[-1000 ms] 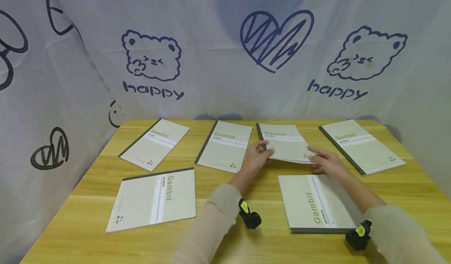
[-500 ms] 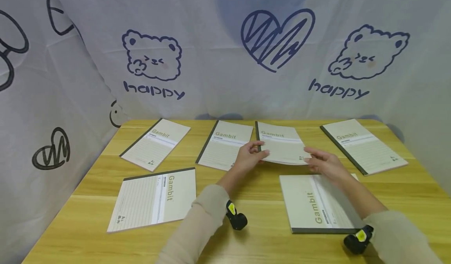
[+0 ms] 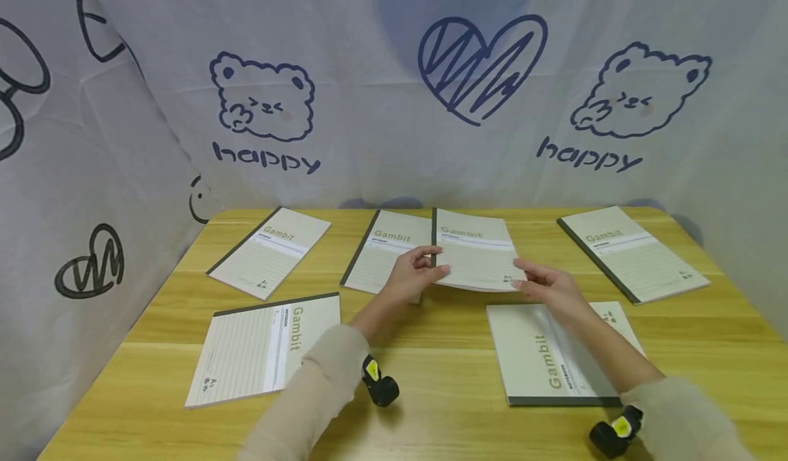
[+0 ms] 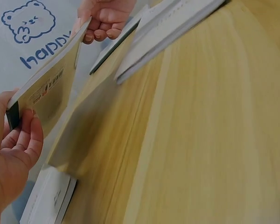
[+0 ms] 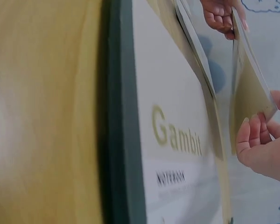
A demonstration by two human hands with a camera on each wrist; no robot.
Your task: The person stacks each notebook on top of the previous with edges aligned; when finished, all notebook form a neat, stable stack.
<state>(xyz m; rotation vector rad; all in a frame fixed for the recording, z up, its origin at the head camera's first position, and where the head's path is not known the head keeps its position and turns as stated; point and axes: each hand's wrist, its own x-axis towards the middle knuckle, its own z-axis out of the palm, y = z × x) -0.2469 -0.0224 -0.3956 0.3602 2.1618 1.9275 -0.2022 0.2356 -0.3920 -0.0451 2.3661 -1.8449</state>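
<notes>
At the far left of my head view, one Gambit notebook (image 3: 269,252) lies slantwise at the back of the wooden table (image 3: 443,386). Nearer to me is a second, turned sideways notebook (image 3: 240,351), its dark spine facing the back and one corner covered by the left sleeve (image 3: 332,365). Next along the back comes a third notebook (image 3: 375,259), partly hidden behind the left hand (image 3: 409,276).

That hand pinches the spine edge of the held notebook (image 3: 475,252) toward its near end, and the left wrist view shows me fingers curled beneath the cover. The held notebook sits between the two hands, to the right of the left one, most of its length reaching beyond them toward the back. It is clear of the table, printed underside showing. I can't fairly judge whether it touches the third notebook, which it overlaps in my view.

On its other side, the right hand (image 3: 550,290) pinches the near right corner, fingers tucked underneath. Below that forearm lies a sideways notebook (image 3: 520,351), spine toward me. Farthest right, a slanted notebook (image 3: 633,254) rests well apart from the right hand.
</notes>
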